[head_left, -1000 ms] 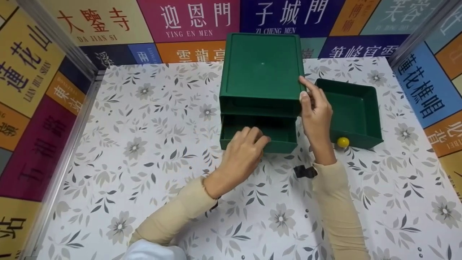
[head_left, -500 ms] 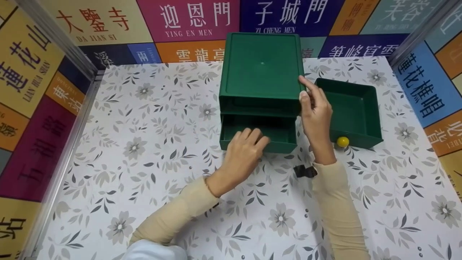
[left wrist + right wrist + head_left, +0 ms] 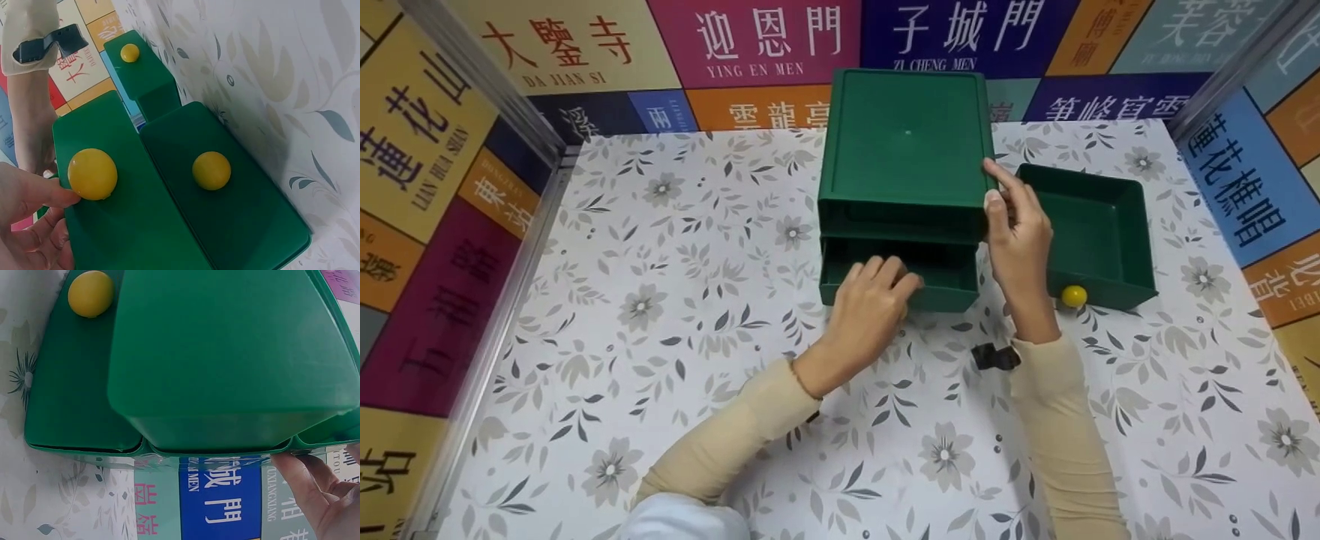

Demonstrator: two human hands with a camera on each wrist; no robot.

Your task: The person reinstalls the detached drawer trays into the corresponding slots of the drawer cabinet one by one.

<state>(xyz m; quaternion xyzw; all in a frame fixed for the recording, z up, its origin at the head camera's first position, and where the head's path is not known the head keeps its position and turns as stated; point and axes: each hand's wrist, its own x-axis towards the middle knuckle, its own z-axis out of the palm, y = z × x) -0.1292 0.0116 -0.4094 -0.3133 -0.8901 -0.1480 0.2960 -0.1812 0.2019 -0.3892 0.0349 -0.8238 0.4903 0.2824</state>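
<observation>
A green drawer cabinet (image 3: 907,142) stands at the back of the table, its top compartment without a drawer. Below that opening, the middle drawer (image 3: 135,219) with a yellow knob (image 3: 93,174) sticks out. My left hand (image 3: 870,307) grips this drawer's front, thumb beside the knob and fingers curled over the edge; some fingertips are hidden inside. My right hand (image 3: 1021,232) rests against the cabinet's right side, index finger and thumb near the top front corner. The bottom drawer (image 3: 247,214), with its own yellow knob (image 3: 211,170), sits flush in the cabinet.
A removed green drawer (image 3: 1095,232) with a yellow knob (image 3: 1073,296) lies to the right, near my right hand. The table (image 3: 660,360) has a floral cover. Panels with printed characters (image 3: 765,45) border it at the back and both sides.
The middle drawer has slid slightly into the cabinet, and my left hand has moved forward with it. My right hand keeps its place on the cabinet's side.
</observation>
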